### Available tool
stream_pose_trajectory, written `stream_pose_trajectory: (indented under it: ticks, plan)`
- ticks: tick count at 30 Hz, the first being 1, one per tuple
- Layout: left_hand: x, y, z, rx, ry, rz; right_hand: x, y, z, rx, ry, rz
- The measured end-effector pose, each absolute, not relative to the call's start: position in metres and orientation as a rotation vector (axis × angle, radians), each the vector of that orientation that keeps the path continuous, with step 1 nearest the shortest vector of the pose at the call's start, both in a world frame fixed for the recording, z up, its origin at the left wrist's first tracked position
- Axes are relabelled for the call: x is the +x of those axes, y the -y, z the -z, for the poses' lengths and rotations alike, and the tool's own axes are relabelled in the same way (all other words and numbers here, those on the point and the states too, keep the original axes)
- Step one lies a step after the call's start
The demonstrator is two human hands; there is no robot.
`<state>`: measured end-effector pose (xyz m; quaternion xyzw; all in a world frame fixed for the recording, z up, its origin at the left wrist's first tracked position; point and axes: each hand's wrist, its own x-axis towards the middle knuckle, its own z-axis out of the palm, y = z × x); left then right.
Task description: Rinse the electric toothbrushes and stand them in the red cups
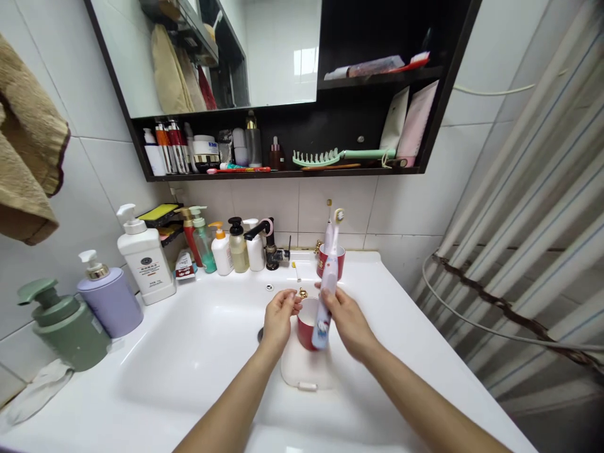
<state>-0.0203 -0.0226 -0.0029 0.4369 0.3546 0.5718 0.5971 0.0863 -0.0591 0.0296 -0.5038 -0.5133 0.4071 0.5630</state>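
My right hand is closed around the handle of a pale lilac electric toothbrush, held upright with its brush head at the top. The lower end has a blue cartoon print and is slightly blurred. Just left of it is a red cup with a white inside and a small gold handle, partly covered by the toothbrush. My left hand is pinched at the cup's left rim; whether it grips anything is hidden. A whitish, rounded case lies below the cup on the basin edge.
Behind stands another red cup with a second toothbrush. A small white brush piece lies near the black faucet. Several pump bottles line the sink on the left. A shelf cabinet hangs above; a striped curtain is at right.
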Motion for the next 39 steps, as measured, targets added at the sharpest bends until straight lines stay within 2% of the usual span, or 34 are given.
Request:
stream_pose_trajectory:
  ticks: [2, 6, 14, 20, 25, 30, 39]
  plan:
    - [-0.020, 0.023, 0.009, 1.176, -0.878, -1.356, 0.090, 0.040, -0.034, -1.183, 1.254, -0.773]
    - [-0.018, 0.027, 0.021, 1.613, -0.967, -1.311, 0.091, 0.012, -0.017, -1.229, 1.269, -0.691]
    - [-0.014, 0.030, 0.029, 2.391, -1.226, -0.809, 0.094, 0.004, 0.026, -1.451, 1.402, -0.609]
    - [-0.006, 0.034, 0.026, 2.461, -1.115, -0.842, 0.106, 0.015, 0.018, -1.556, 1.449, -0.578]
    - [0.030, 0.033, -0.006, 2.616, -0.872, -0.872, 0.150, 0.024, -0.016, -1.610, 1.399, -0.475]
    - [0.086, 0.006, -0.035, 2.715, -0.872, -0.793, 0.202, 0.006, -0.048, -1.683, 1.346, -0.386]
    - [0.146, -0.055, -0.028, 2.741, -0.970, -0.715, 0.249, -0.053, -0.047, -1.814, 1.302, -0.416]
